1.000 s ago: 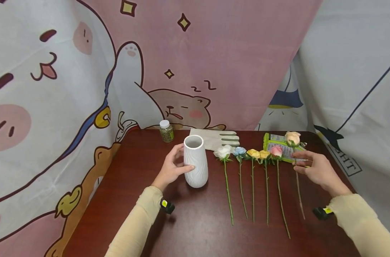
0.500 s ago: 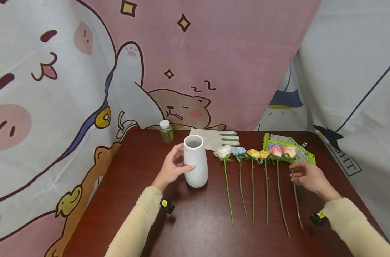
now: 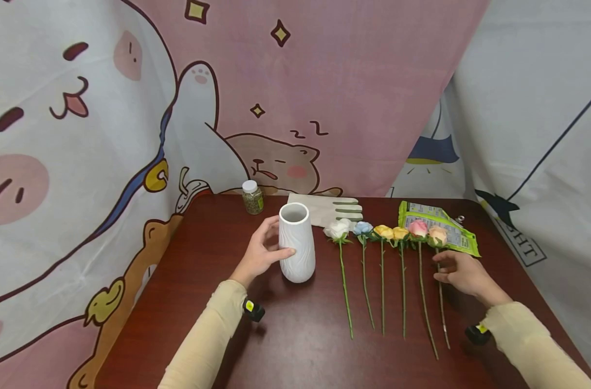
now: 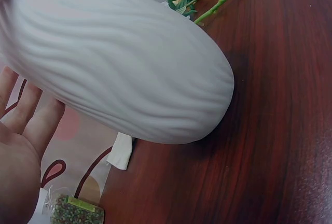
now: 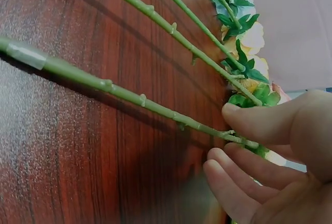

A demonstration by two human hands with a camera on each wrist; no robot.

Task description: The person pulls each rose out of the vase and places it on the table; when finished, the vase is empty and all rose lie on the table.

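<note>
A white ribbed vase (image 3: 297, 254) stands upright on the table. My left hand (image 3: 260, 252) holds its left side, thumb across the front and fingers behind; its fingers (image 4: 44, 123) also show in the left wrist view. A peach rose (image 3: 438, 235) lies at the right end of a row of roses, beside the pink rose (image 3: 418, 228). My right hand (image 3: 463, 273) is at the upper part of its stem. In the right wrist view, the stem (image 5: 155, 107) runs between my parted thumb and fingers, without a visible pinch.
Left of the pink rose lie yellow roses (image 3: 384, 232), a blue rose (image 3: 363, 228) and a white rose (image 3: 338, 229). Behind them are a pale glove (image 3: 319, 209) and a green packet (image 3: 453, 235). A white-capped jar (image 3: 253, 199) stands at the back left.
My right hand has brought the peach rose left and down from over the packet to beside the pink rose, and its fingers have loosened. The left hand and vase stay put.
</note>
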